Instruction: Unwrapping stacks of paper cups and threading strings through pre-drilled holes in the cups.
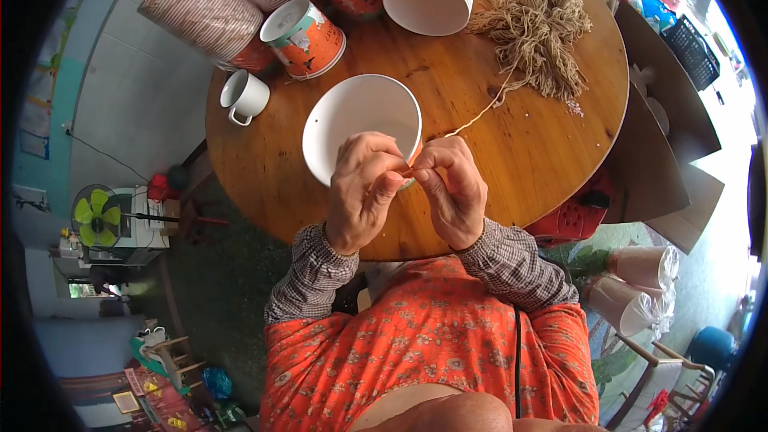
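Observation:
A paper bucket (352, 116), white inside with some orange outside, lies tipped with its mouth toward me. A small dark hole shows in its wall. At its near right rim, my left hand (362, 192) and my right hand (454, 190) meet, fingertips almost touching. Both are closed in a pinch on a thin beige cord (478, 118). The cord runs from my right hand up to a tangled heap of cords (544, 36) at the far right. Its end between my fingertips is mostly hidden.
The round wooden table (528, 164) carries a white enamel mug (246, 98), an orange printed bucket (308, 40), tall stacks of buckets (200, 4) and a white stack (430, 0). Cardboard boxes (652, 144) and a red stool (572, 212) stand to the right. A green fan (97, 217) is left.

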`<control>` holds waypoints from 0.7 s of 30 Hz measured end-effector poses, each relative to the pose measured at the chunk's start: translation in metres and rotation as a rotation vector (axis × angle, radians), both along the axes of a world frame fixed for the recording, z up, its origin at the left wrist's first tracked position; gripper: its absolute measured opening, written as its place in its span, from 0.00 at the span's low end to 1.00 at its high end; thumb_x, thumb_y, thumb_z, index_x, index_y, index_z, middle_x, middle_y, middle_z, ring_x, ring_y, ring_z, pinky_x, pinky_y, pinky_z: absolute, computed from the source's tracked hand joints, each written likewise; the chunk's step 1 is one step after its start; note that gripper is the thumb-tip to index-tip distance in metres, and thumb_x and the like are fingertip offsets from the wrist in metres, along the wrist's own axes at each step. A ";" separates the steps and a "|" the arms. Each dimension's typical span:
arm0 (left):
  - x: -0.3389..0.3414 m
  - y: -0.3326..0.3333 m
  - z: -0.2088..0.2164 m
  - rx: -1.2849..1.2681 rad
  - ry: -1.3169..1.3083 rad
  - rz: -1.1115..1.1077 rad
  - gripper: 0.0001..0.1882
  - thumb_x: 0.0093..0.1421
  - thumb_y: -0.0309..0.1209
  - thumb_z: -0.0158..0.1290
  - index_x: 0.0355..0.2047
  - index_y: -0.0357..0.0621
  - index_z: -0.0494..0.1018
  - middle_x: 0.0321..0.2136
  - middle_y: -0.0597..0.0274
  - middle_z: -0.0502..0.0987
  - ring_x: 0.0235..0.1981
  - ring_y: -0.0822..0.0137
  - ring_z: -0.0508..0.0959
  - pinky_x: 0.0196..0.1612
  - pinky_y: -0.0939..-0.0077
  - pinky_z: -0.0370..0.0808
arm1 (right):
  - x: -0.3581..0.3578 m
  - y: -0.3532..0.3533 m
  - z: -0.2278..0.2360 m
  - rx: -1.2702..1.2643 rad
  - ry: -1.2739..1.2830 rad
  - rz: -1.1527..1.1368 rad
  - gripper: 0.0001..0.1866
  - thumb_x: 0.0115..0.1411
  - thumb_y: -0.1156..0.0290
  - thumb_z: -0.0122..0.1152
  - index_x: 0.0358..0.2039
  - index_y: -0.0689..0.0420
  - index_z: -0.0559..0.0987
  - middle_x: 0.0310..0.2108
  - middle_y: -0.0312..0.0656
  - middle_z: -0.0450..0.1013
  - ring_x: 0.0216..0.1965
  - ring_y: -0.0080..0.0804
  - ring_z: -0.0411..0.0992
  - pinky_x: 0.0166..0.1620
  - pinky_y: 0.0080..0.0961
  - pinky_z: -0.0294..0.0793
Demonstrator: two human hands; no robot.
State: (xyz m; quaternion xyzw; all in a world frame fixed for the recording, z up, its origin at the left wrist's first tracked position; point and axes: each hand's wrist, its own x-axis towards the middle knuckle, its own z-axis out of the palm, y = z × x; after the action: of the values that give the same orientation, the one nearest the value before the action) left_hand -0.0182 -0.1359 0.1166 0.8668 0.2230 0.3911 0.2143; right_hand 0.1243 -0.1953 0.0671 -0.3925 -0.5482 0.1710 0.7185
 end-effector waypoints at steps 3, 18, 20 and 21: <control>0.004 -0.007 0.000 -0.014 -0.003 0.015 0.12 0.64 0.34 0.52 0.27 0.40 0.72 0.32 0.57 0.73 0.40 0.56 0.74 0.45 0.65 0.68 | 0.000 0.000 0.001 0.033 -0.033 -0.005 0.07 0.58 0.82 0.59 0.37 0.61 0.73 0.33 0.42 0.70 0.35 0.32 0.71 0.40 0.25 0.71; 0.002 -0.019 0.005 0.044 0.022 0.095 0.04 0.60 0.23 0.54 0.32 0.38 0.69 0.37 0.52 0.72 0.40 0.54 0.73 0.44 0.64 0.71 | 0.000 -0.014 0.001 -0.117 0.070 0.091 0.09 0.56 0.82 0.63 0.36 0.63 0.73 0.29 0.38 0.69 0.28 0.22 0.66 0.33 0.18 0.67; 0.003 -0.020 0.004 0.058 0.031 0.089 0.05 0.59 0.23 0.54 0.34 0.39 0.69 0.38 0.52 0.72 0.40 0.54 0.73 0.44 0.64 0.71 | 0.002 -0.015 -0.001 -0.121 0.064 0.096 0.08 0.55 0.82 0.64 0.35 0.63 0.75 0.28 0.37 0.69 0.27 0.21 0.66 0.31 0.16 0.67; 0.003 -0.021 0.004 0.057 0.034 0.087 0.05 0.59 0.23 0.54 0.34 0.39 0.69 0.38 0.52 0.72 0.40 0.54 0.73 0.44 0.64 0.71 | 0.002 -0.016 -0.003 -0.121 0.066 0.094 0.08 0.55 0.82 0.64 0.35 0.63 0.75 0.28 0.37 0.69 0.27 0.21 0.66 0.31 0.16 0.67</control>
State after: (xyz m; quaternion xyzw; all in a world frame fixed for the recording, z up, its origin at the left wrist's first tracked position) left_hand -0.0148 -0.1566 0.1201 0.8686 0.2527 0.3916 0.1684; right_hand 0.1264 -0.2108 0.0645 -0.4032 -0.5306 0.2505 0.7022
